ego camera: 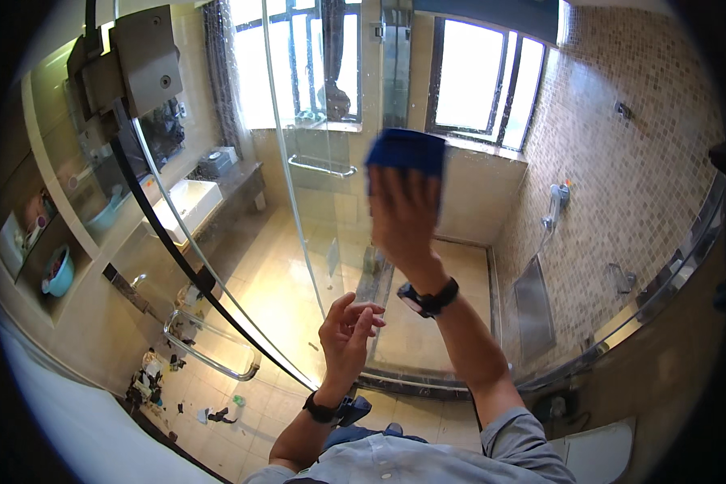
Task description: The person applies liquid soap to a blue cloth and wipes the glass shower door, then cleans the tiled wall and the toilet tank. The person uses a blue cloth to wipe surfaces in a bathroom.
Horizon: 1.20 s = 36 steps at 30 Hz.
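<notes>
My right hand (405, 212) is raised with its fingers spread flat over a folded blue cloth (406, 147). It appears to hold the cloth against the glass shower panel (460, 278) before me; the hand and cloth are slightly blurred. Lower and to the left, my left hand (349, 330) hangs in the air with half-curled fingers and nothing in it. Left of that hand stands a glass door with a metal D-shaped handle (242, 372). Both wrists wear black bands.
A hand shower (558, 199) hangs on the mosaic-tiled wall (617, 151) at right. A white washbasin (202, 196) sits on a dark counter at left. Scattered litter (148, 378) lies on the tiled floor at lower left. A large metal hinge (145, 60) is high at left.
</notes>
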Each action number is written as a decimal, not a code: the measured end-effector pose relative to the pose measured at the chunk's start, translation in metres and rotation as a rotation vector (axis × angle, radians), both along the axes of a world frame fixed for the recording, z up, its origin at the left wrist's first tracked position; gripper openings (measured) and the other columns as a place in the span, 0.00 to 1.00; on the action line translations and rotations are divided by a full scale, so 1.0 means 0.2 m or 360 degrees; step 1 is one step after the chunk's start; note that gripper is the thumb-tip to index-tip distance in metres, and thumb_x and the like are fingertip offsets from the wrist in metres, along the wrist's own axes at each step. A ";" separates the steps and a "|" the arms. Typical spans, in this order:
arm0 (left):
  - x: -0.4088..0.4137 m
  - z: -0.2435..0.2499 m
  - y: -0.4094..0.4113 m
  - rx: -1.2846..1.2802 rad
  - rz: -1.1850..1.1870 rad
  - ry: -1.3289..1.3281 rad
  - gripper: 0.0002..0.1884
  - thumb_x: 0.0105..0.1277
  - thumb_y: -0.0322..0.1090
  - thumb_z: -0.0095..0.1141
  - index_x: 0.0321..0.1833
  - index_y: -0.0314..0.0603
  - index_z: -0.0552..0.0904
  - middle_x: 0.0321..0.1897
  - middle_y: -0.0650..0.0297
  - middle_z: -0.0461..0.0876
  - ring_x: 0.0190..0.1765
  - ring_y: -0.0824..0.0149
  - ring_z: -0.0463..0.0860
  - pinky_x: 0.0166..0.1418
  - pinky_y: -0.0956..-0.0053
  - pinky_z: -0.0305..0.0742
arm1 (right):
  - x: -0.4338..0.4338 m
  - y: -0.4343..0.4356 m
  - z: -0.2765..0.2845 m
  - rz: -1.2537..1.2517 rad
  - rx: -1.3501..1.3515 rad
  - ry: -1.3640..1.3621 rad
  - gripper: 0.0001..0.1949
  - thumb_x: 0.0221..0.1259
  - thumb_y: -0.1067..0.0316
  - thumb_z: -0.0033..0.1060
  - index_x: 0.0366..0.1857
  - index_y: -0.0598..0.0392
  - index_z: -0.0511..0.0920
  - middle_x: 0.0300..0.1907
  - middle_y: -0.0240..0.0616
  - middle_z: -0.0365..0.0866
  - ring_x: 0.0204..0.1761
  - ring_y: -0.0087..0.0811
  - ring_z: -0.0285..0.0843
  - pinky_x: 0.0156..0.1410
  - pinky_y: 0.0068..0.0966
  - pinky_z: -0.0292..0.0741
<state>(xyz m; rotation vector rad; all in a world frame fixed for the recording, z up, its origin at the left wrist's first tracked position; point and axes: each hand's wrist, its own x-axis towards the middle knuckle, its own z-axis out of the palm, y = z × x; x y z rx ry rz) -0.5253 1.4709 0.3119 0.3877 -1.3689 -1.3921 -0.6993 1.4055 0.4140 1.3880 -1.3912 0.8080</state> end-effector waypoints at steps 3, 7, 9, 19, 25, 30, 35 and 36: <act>-0.02 -0.01 -0.05 0.0007 -0.0023 0.0030 0.19 0.76 0.30 0.55 0.67 0.37 0.70 0.44 0.52 0.88 0.39 0.68 0.88 0.39 0.80 0.78 | 0.11 -0.17 0.03 0.0422 0.0381 0.0313 0.21 0.63 0.63 0.61 0.61 0.51 0.80 0.60 0.34 0.80 0.66 0.44 0.70 0.79 0.53 0.51; 0.01 0.06 -0.14 -0.0005 -0.0011 0.0014 0.19 0.76 0.30 0.55 0.67 0.37 0.70 0.44 0.54 0.88 0.39 0.67 0.88 0.39 0.79 0.78 | 0.18 -0.26 0.31 0.0268 0.0162 0.0388 0.20 0.64 0.65 0.57 0.60 0.47 0.82 0.60 0.35 0.82 0.71 0.45 0.66 0.84 0.50 0.42; 0.02 0.08 -0.19 -0.0053 -0.0035 0.0068 0.19 0.76 0.31 0.55 0.67 0.37 0.70 0.44 0.55 0.88 0.39 0.69 0.88 0.39 0.79 0.77 | 0.15 -0.27 0.47 0.0101 -0.0100 0.0247 0.21 0.64 0.66 0.57 0.62 0.44 0.81 0.66 0.37 0.76 0.74 0.49 0.62 0.83 0.55 0.43; 0.07 -0.04 -0.40 0.0089 0.0069 0.0001 0.11 0.75 0.31 0.57 0.54 0.32 0.78 0.39 0.59 0.89 0.39 0.71 0.87 0.38 0.80 0.76 | 0.24 -0.27 -0.22 -0.0015 0.0584 0.0545 0.25 0.65 0.63 0.55 0.68 0.36 0.77 0.75 0.31 0.67 0.81 0.43 0.49 0.84 0.50 0.40; 0.09 -0.05 -0.37 0.0120 -0.0001 -0.0043 0.10 0.75 0.32 0.56 0.53 0.34 0.79 0.40 0.59 0.89 0.38 0.71 0.86 0.38 0.81 0.76 | 0.26 -0.37 0.16 0.0081 0.0115 0.0350 0.22 0.65 0.62 0.57 0.65 0.40 0.78 0.63 0.35 0.77 0.75 0.50 0.61 0.81 0.55 0.48; 0.08 -0.07 -0.35 0.0140 -0.0039 -0.0005 0.10 0.76 0.32 0.55 0.53 0.33 0.79 0.40 0.58 0.88 0.37 0.72 0.86 0.37 0.81 0.76 | 0.22 -0.38 0.51 -0.0018 -0.0249 0.0390 0.22 0.67 0.59 0.59 0.65 0.41 0.77 0.63 0.38 0.76 0.72 0.53 0.63 0.80 0.56 0.47; 0.13 -0.14 -0.36 0.0200 0.0051 0.0013 0.08 0.76 0.30 0.55 0.52 0.33 0.80 0.39 0.58 0.88 0.35 0.73 0.84 0.37 0.81 0.75 | 0.23 -0.38 0.01 -0.0029 0.0118 0.0386 0.23 0.69 0.58 0.55 0.68 0.39 0.75 0.63 0.32 0.77 0.73 0.48 0.64 0.83 0.52 0.43; 0.13 -0.15 -0.36 0.0204 0.0069 0.0021 0.08 0.76 0.30 0.55 0.52 0.33 0.80 0.39 0.59 0.88 0.35 0.73 0.84 0.37 0.82 0.75 | 0.23 -0.36 -0.15 -0.0023 0.0230 0.0399 0.23 0.69 0.58 0.53 0.68 0.38 0.75 0.63 0.30 0.77 0.73 0.46 0.64 0.84 0.50 0.42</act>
